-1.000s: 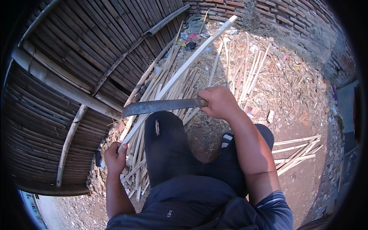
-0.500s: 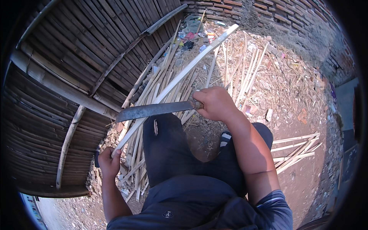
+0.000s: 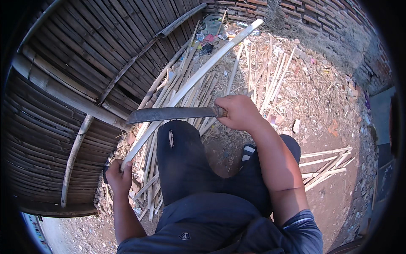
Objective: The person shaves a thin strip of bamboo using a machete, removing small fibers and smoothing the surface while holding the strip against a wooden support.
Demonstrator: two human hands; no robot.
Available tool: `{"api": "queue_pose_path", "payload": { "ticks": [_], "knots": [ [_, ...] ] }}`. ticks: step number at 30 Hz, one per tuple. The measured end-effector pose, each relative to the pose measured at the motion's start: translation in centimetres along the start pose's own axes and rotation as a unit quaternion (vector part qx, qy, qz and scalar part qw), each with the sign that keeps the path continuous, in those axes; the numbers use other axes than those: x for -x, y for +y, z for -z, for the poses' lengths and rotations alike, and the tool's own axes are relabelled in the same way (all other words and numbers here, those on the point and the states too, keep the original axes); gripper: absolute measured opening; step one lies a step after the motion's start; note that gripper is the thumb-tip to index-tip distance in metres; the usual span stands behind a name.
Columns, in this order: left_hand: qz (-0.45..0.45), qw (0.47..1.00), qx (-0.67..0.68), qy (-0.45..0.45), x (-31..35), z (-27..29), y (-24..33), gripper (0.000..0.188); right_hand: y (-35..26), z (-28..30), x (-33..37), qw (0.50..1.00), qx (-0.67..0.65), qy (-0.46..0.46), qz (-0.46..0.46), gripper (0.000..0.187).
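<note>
A long pale strip, which looks like split bamboo (image 3: 211, 62), slants from lower left to upper right past my left knee. My left hand (image 3: 119, 177) is closed around its lower end. In my right hand (image 3: 238, 111) is the handle of a machete (image 3: 171, 113), whose dark broad blade points left. The blade lies across the strip above my knee; whether it touches cannot be made out. My right fingers wrap round the handle, partly hidden behind the hand.
A bamboo slat wall (image 3: 110, 46) rises at left, a brick wall (image 3: 304, 19) at the far side. Loose bamboo strips (image 3: 198, 95) are heaped beyond my knee, and a smaller pile (image 3: 327, 166) lies at right. Shavings and rubbish (image 3: 207, 39) litter the ground.
The strip's far end has risen slightly, and my left hand has shifted a little up and left. The machete blade has tilted nearer level, its tip a bit higher.
</note>
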State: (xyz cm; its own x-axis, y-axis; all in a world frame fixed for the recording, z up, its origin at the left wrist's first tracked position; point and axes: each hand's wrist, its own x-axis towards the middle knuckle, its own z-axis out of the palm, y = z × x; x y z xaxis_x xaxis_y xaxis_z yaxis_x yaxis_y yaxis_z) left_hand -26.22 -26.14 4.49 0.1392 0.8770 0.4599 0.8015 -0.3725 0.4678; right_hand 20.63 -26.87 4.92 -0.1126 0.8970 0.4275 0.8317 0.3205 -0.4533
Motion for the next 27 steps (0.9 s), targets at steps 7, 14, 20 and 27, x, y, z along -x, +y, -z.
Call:
{"api": "queue_pose_path", "payload": {
  "ticks": [7, 14, 20, 27],
  "knots": [
    [-0.035, 0.994, -0.089, 0.051, 0.4, 0.7, -0.4, 0.040, 3.3, 1.7, -0.1, 0.990, -0.046, 0.022, -0.131, 0.030],
    [-0.024, 0.996, -0.068, 0.057, -0.4, -0.8, 1.2, 0.037, 2.2, 1.3, 0.2, 0.991, -0.075, 0.051, -0.099, 0.026],
    [-0.059, 0.995, -0.073, 0.034, -0.5, -0.5, 2.6, 0.040, -2.3, 1.6, -0.3, 0.998, 0.030, -0.040, 0.043, 0.023],
    [-0.057, 0.991, -0.108, 0.063, -0.8, 0.4, 2.5, 0.035, 1.6, 4.5, 0.1, 0.980, -0.012, 0.062, -0.186, 0.031]
  ]
}}
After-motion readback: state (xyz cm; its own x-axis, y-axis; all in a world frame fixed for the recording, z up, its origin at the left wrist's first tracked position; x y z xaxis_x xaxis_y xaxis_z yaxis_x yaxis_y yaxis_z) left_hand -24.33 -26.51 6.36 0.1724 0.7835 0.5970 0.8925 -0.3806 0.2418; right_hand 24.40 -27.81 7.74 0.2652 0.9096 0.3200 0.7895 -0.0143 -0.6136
